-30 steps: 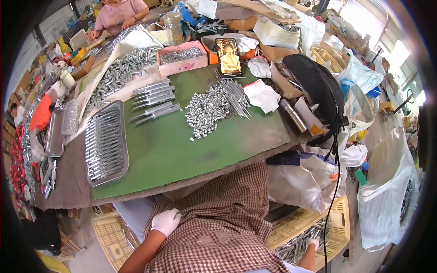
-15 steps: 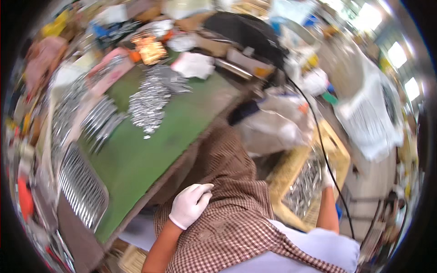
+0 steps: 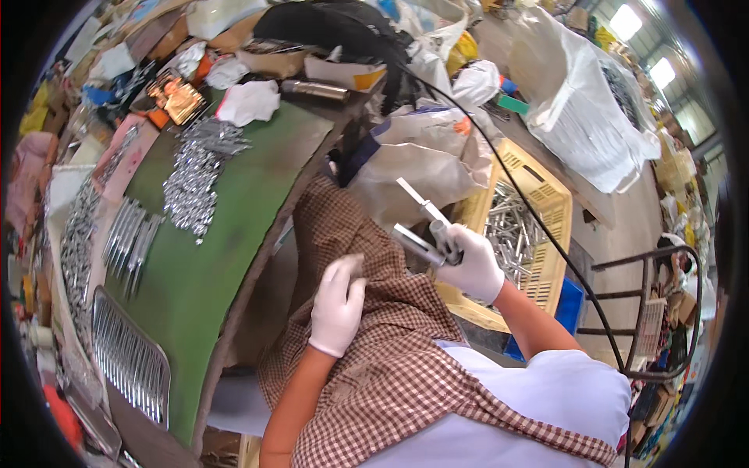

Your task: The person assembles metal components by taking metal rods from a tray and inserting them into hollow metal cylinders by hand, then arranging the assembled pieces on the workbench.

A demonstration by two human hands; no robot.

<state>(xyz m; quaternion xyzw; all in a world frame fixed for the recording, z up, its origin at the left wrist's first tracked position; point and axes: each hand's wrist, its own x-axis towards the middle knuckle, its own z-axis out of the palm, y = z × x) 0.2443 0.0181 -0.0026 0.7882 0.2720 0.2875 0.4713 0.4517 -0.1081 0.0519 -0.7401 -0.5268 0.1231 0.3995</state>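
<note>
My right hand [image 3: 472, 265] has its grip closed around a few silver metal parts [image 3: 418, 245], over the left edge of the yellow crate [image 3: 546, 191] as I look down. The parts lie between thumb and fingers and stick out leftward, away from the crate: one ends in a thin flat bar, another is a thicker cylinder. My fingers cover the inner ends, so I can't count the pieces. My left hand [image 3: 338, 310], further left of the crate, lies over my checked apron [image 3: 398, 343], its grip loose, fingers slightly bent.

Half a second ago my right hand was at the crate's right side; now it is at the left, with the parts in plain view. My left hand is over the apron in both, and my view has turned further right.

Long metal pieces [image 3: 511, 234] lie loose inside the crate. Against its upper left leans a pale sack [image 3: 421, 171] with an orange mark [image 3: 462, 125] too small to read. Well left of the crate is the green-topped desk [image 3: 253, 203], bearing a heap of small metal pieces [image 3: 191, 187] and a tray [image 3: 164, 370] of rods.
</note>
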